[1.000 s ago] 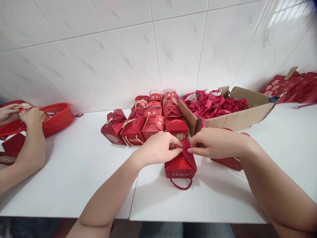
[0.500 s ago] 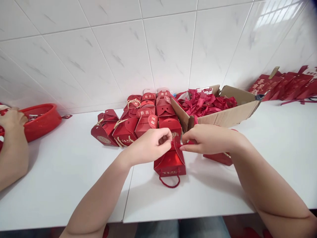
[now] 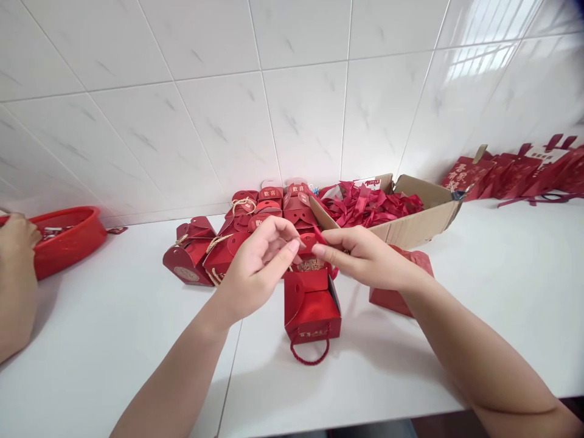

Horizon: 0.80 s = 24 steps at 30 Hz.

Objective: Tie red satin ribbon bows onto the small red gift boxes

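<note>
A small red gift box (image 3: 312, 310) stands on the table in front of me, its rope handle (image 3: 310, 359) hanging toward me. Its top flaps are parted, and a gap shows along the right side. Beyond the box, my right hand (image 3: 365, 255) pinches a dark red ribbon (image 3: 318, 233) between thumb and fingers. My left hand (image 3: 262, 264) is raised to the left of it, thumb and forefinger tips together; whether anything is between them is too small to make out.
Several red gift boxes (image 3: 189, 252) stand grouped behind my hands. A cardboard box (image 3: 417, 225) holds loose red ribbons (image 3: 369, 207). Another red box (image 3: 392, 301) lies under my right forearm. At left, another person's hand (image 3: 18, 243) is at a red basin (image 3: 68, 249). Red bags (image 3: 469, 176) line the wall.
Both hands have lifted off the small box, the ribbon now in my right hand. The box's top flaps have come apart. The view has tilted up slightly.
</note>
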### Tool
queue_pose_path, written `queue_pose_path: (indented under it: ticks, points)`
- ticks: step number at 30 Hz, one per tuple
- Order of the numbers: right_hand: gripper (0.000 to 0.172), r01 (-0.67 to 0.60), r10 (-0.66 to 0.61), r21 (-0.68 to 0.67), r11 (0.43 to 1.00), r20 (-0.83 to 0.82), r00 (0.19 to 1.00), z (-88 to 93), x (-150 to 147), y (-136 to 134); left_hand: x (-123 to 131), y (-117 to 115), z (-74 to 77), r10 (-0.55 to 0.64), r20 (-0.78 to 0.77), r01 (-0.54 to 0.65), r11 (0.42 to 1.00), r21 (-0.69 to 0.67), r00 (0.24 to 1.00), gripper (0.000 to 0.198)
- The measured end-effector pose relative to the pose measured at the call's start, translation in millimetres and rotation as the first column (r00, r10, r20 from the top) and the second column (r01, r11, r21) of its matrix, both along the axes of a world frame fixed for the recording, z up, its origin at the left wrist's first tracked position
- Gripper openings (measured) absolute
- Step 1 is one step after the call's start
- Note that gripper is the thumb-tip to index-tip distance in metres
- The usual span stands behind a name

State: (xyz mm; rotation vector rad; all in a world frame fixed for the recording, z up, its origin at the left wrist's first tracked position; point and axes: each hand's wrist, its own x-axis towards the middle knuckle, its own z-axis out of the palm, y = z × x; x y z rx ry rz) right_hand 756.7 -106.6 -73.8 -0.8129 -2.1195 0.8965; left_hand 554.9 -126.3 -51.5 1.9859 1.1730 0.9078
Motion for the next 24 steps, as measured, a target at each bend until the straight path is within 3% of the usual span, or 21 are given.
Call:
queue_pose_path:
  ticks: [2, 4, 7, 10, 13, 16, 20, 24]
  points:
    - [0.040, 0.080, -0.081, -0.009, 0.997, -0.104, 0.991, 3.6, 3.3, -1.6, -7.3, 0.0, 3.8, 0.013, -0.233, -0.029, 0.998, -0.061, 0.972, 0.031]
    - [0.042, 0.187, -0.178, 0.027, 0.982, -0.193, 0.965, 7.4, 7.6, -3.4, -13.6, 0.1, 4.3, -0.063, -0.492, -0.026, 0.985, -0.171, 0.869, 0.045]
    - [0.044, 0.303, -0.269, 0.067, 0.951, -0.308, 0.913, 12.0, 13.9, -6.5, -15.2, -0.2, -2.1, -0.154, -0.663, 0.021, 0.979, -0.204, 0.733, 0.063]
    - [0.043, 0.345, -0.297, 0.060, 0.937, -0.386, 0.873, 14.9, 17.1, -8.9, -5.6, -1.2, -11.3, -0.169, -0.679, 0.063, 0.982, -0.178, 0.715, 0.067]
    - [0.043, 0.332, -0.278, 0.059, 0.942, -0.420, 0.864, 15.6, 14.9, -9.7, 8.6, -3.0, -17.0, -0.141, -0.615, 0.041, 0.984, -0.174, 0.776, 0.069]
    - [0.043, 0.269, -0.235, 0.014, 0.963, -0.442, 0.866, 13.6, 8.0, -10.8, 20.6, -6.0, -21.7, -0.107, -0.530, 0.021, 0.986, -0.165, 0.841, 0.086]
    - [0.043, 0.152, -0.175, -0.087, 0.985, -0.495, 0.851, 9.3, 1.2, -16.3, 31.0, -8.6, -31.8, -0.142, -0.502, 0.054, 0.981, -0.185, 0.853, 0.107]
    - [0.038, 0.211, -0.183, -0.029, 0.977, -0.623, 0.760, 11.9, 10.5, -26.2, 30.7, -6.2, -35.9, -0.161, -0.566, 0.076, 0.982, -0.171, 0.808, 0.094]
